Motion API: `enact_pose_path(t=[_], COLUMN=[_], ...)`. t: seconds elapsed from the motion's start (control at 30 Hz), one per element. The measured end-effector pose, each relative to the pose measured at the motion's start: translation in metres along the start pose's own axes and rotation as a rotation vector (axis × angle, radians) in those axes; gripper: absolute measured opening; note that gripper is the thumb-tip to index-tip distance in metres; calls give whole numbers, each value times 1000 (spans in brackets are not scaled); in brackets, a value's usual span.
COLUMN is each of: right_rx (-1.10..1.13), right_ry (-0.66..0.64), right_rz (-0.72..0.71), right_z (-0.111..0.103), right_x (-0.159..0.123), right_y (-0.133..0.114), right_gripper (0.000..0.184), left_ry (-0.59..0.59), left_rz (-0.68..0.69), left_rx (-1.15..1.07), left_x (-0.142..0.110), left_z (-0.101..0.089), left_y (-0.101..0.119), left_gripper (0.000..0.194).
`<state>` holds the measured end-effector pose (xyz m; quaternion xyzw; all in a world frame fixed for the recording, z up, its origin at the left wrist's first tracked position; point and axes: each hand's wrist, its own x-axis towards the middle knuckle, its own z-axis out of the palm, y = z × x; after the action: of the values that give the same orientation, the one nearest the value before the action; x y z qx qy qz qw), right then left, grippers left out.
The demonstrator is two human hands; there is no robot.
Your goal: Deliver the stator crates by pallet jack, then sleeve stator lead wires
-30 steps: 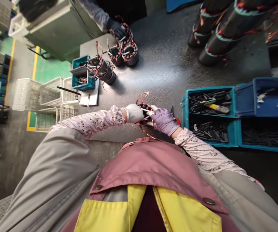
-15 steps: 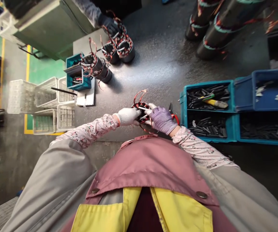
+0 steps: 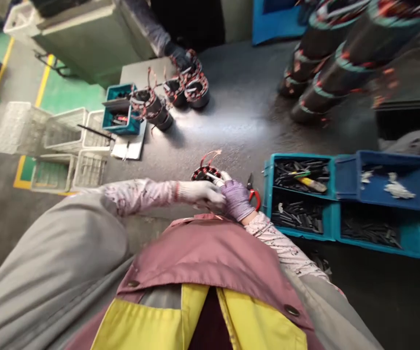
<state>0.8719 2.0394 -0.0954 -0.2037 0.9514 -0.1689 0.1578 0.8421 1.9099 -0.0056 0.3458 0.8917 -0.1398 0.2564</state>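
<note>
A motor stator (image 3: 199,173) with red-and-black windings stands at the near edge of the table, copper-coloured leads rising from its far side. My right hand (image 3: 236,198), in a purple glove with pale fingertips, grips its right side. Across its near side lies my left hand (image 3: 207,193), in a white knitted glove, fingers closed beside the right hand. Anything held in those left fingers is hidden. White tubing shows at the stator's top by my right fingers. Red-handled cutters (image 3: 255,198) lie just right of my right hand.
Blue bins (image 3: 302,236) with black sleeve pieces stand at right. Stacked stators (image 3: 312,99) rise at back right. More stators (image 3: 198,97) stand at back left, a co-worker's dark-gloved hand (image 3: 178,57) on one. A small blue bin (image 3: 122,127) and white paper (image 3: 131,148) lie left.
My left hand has moved from the stator's left side to its near side, against the right hand. The right hand stays on the stator. The camera view has shifted and turned.
</note>
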Motion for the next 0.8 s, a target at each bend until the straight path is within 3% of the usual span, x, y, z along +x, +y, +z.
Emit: enact_pose_path(t=[0.1,0.17,0.27,0.3,0.37,0.43,0.5,0.53,0.63,0.7,0.8], right_rx=[157,311,644,748,813,689,642,677,738,542,146], right_ry=[67,204,464,490,370,168,86,126,413,472,273], right_rz=[-44,-90,-46,-34,-51,-60,-22,3,66,58,0], right_z=[21,31,30,25,12,-4,-16,-21,-27,-20,2], right_x=[-10,-19,-10,2,36,71,91,93,72,52,41], right_y=[20,35,36,29,8,-13,-20,-16,12,31,33], right_gripper=[43,47,53,53,50,42,41,45,51,40,35], left_ry=[150,246,225,224,210,139,92,110,285,387,399], left_rz=[261,233,-6,-68,-91,12,94,108,106,27,-234], left_rx=[-542,-805,-698,-612,-485,-462,-514,-561,-824,-1070,-1179], left_x=[-18,-27,-21,-14,5,19,22,19,-5,-21,-31], left_z=[-6,3,37,50,70,78,75,73,72,83,111], left_y=[-6,-17,-20,-15,-1,7,1,-9,-52,-82,-111], left_gripper=[32,27,27,29,31,28,25,25,27,33,39])
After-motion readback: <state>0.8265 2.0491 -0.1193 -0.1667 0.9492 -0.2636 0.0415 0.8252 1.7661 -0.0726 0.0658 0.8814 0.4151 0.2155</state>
